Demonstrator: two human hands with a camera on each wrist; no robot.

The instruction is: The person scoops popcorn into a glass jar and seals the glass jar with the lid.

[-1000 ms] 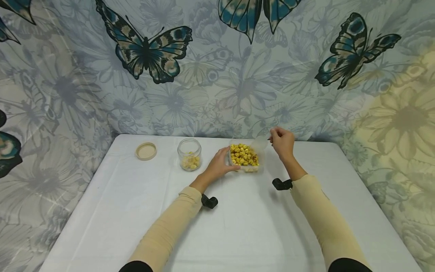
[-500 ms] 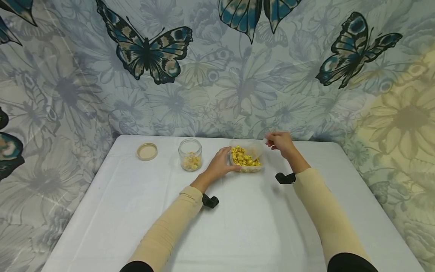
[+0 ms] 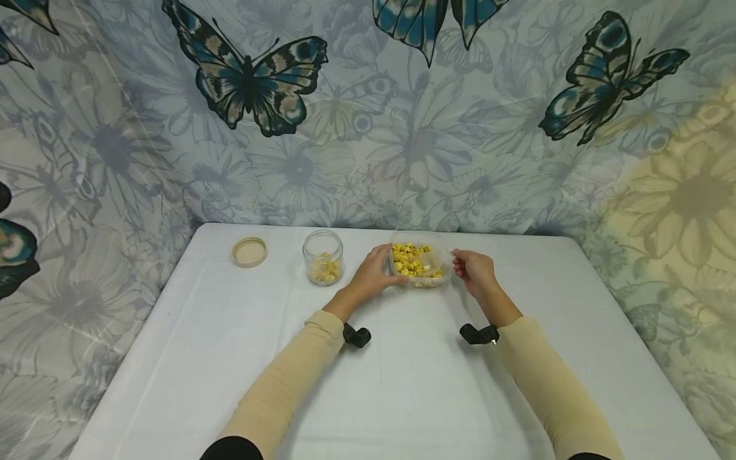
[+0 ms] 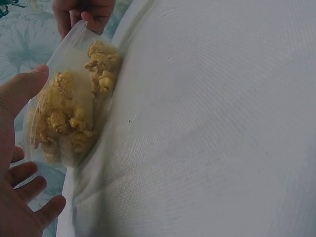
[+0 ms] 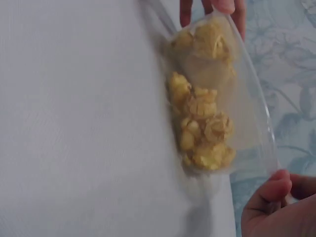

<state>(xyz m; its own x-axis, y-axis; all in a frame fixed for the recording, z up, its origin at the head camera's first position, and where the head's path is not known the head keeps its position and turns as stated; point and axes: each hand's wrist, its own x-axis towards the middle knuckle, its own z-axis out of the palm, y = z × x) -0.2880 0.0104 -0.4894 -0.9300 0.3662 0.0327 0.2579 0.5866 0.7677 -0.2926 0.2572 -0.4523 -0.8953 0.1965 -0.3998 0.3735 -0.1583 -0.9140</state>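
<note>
Yellow popcorn partly fills a clear plastic container [image 3: 422, 283] at the table's far side. My left hand [image 3: 372, 275] holds its left end, the thumb on the near side and the fingers round the far side. At the opposite end, my right hand [image 3: 474, 271] pinches the end of a translucent plastic scoop [image 3: 428, 260] between thumb and index finger. The scoop's pale blade lies among the popcorn [image 5: 205, 126], seen through the container wall in the right wrist view. To the left of my left hand stands an uncapped glass jar [image 3: 322, 259] with some popcorn at its bottom.
A round beige lid [image 3: 249, 252] lies left of the jar. The white-covered table [image 3: 397, 377] reaches back to a wall [image 3: 368, 128] patterned with butterflies and flowers.
My right hand has come down and closer to the container, bringing the scoop from above the right end into the popcorn. My left hand stays on the container. Jar and lid have not moved.
</note>
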